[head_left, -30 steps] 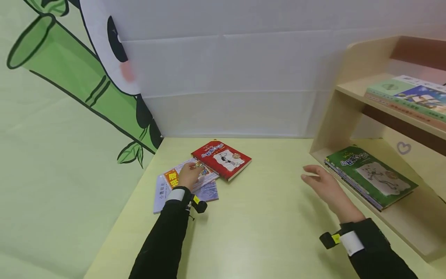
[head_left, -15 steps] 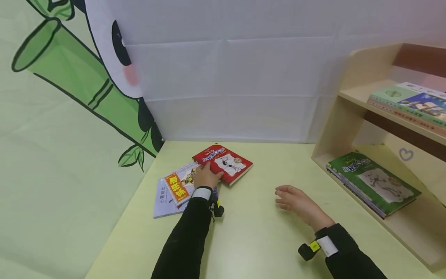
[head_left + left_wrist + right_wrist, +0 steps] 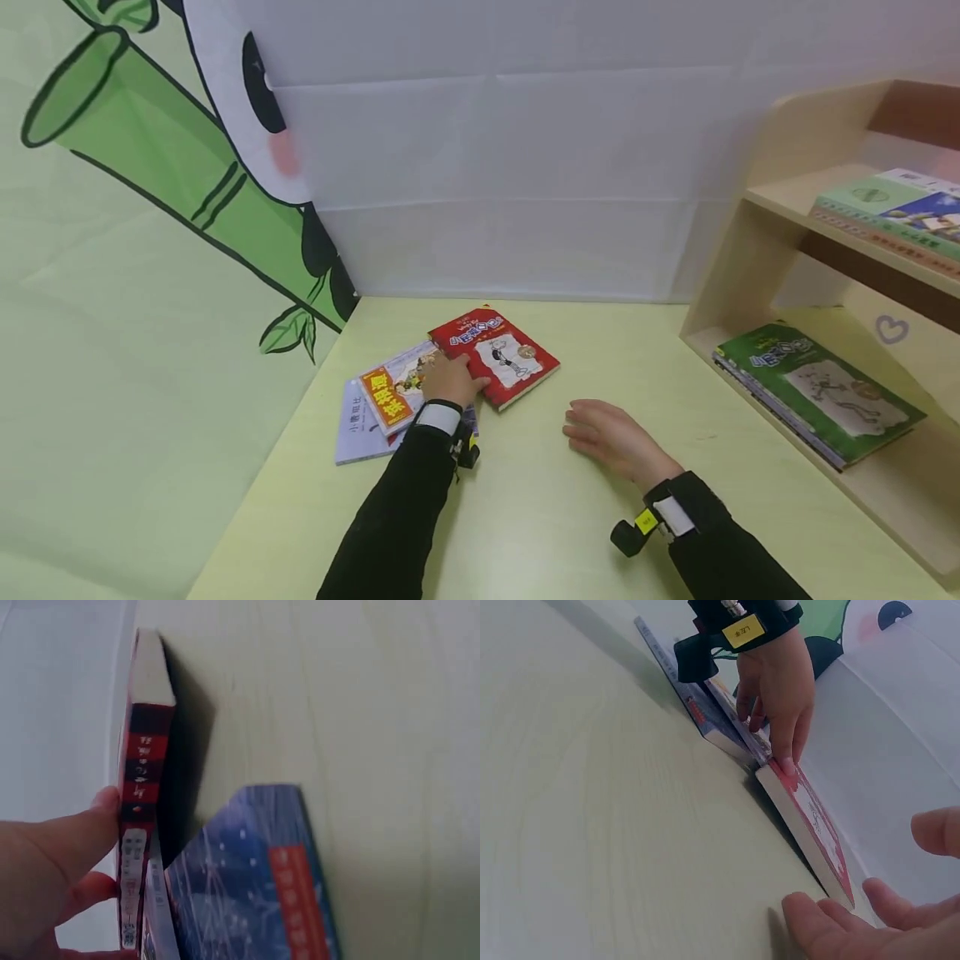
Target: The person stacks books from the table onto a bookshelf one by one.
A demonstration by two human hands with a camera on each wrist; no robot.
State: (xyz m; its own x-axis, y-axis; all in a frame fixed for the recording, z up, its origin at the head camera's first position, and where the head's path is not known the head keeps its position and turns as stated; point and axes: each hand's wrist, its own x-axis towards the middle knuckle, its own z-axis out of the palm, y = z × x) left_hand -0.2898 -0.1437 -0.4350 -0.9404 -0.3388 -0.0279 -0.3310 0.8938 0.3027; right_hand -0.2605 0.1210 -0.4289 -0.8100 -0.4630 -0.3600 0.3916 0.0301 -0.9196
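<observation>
My left hand (image 3: 450, 382) rests on the near left part of a red book (image 3: 510, 360), which has a cartoon figure on its cover. In the left wrist view, the thumb and fingertips touch its cover beside the spine (image 3: 139, 787). Beneath the red book's left side lies a comic book (image 3: 388, 398) with an orange panel. That comic lies on a pale purple book (image 3: 354, 429), partly covered by my sleeve. My right hand (image 3: 615, 437) hovers over the table to the right, fingers apart and holding nothing; its fingertips (image 3: 799, 911) show near the red book's far end.
At the right stands a wooden shelf (image 3: 727, 258). A green book (image 3: 787, 358) lies on top of others in its lower compartment, and more books (image 3: 873, 200) lie stacked on the upper level. A white sheet (image 3: 510, 183) hangs behind the yellow table (image 3: 540, 517).
My left hand has gone from the comic book rightward onto the red book. My right hand has moved left, away from the shelf, toward the red book.
</observation>
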